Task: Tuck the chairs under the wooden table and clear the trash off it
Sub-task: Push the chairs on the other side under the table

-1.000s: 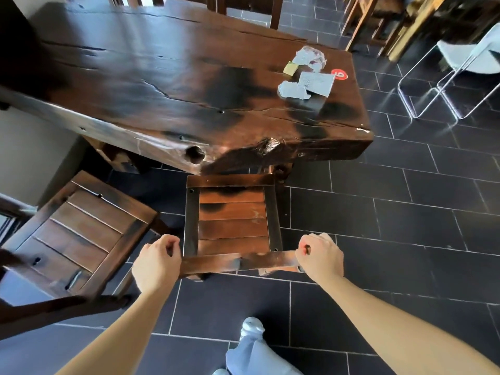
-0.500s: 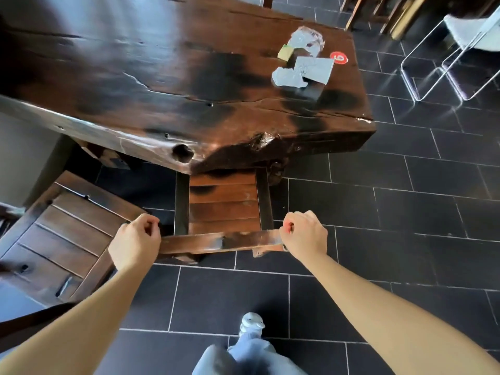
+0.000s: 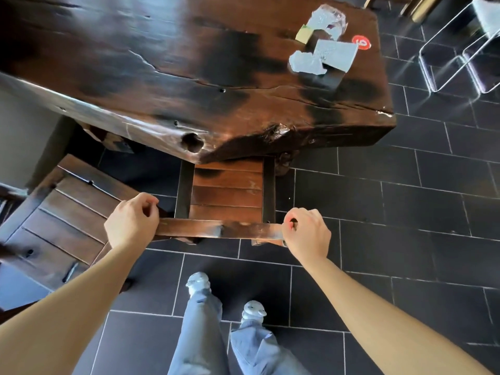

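Observation:
A thick dark wooden table (image 3: 167, 77) fills the upper half of the view. A wooden chair (image 3: 227, 193) stands at its near end, the front of its slatted seat under the tabletop. My left hand (image 3: 132, 220) grips the left end of the chair's top back rail. On the rail's right end, my right hand (image 3: 307, 231) is closed. Trash lies on the table's far right corner: crumpled white paper (image 3: 307, 63), a flat paper sheet (image 3: 335, 54), a clear plastic wrapper (image 3: 327, 20) and a small yellow piece (image 3: 303, 35).
A second wooden chair (image 3: 62, 220) stands pulled out to the left, close to my left arm. A red round sticker (image 3: 361, 41) sits on the table corner. A white wire-frame chair (image 3: 460, 58) stands at the far right on the dark tiled floor (image 3: 405, 212). My feet are below.
Both hands have pushed the chair forward; more of its seat is now under the tabletop. I have stepped closer to the table.

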Motion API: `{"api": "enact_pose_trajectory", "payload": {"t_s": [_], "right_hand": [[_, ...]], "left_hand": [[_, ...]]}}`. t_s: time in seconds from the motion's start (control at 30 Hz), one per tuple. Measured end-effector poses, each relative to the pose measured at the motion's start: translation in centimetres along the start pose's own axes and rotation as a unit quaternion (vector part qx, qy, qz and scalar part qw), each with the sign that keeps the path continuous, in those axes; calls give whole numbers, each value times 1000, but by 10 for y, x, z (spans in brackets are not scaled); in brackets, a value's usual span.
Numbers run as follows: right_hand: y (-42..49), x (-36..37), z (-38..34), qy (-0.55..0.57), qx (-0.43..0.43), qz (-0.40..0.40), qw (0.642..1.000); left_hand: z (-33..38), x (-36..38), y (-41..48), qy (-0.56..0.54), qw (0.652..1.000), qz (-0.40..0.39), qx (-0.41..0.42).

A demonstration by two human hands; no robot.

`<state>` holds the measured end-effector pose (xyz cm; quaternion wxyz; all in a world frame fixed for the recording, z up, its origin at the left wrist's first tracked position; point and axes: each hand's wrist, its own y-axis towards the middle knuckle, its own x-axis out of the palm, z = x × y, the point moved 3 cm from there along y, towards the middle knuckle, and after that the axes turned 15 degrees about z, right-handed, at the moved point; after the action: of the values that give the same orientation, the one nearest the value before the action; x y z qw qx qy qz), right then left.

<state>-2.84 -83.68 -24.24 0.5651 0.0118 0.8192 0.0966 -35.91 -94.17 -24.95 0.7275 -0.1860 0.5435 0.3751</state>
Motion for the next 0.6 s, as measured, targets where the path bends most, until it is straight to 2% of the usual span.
{"api": "enact_pose_trajectory", "payload": {"t_s": [0.23,0.47,0.6], "right_hand": [[-5,10,-23,8,34,28,999],[-24,17,-39,12,63,-14,998],[-33,14,-46,2,95,-41,995]], "left_hand": [[-12,2,33,4,1000,1,28],[-24,-5,51,-6,999,-8,43],[-35,-8,52,20,992,-76,96]]}}
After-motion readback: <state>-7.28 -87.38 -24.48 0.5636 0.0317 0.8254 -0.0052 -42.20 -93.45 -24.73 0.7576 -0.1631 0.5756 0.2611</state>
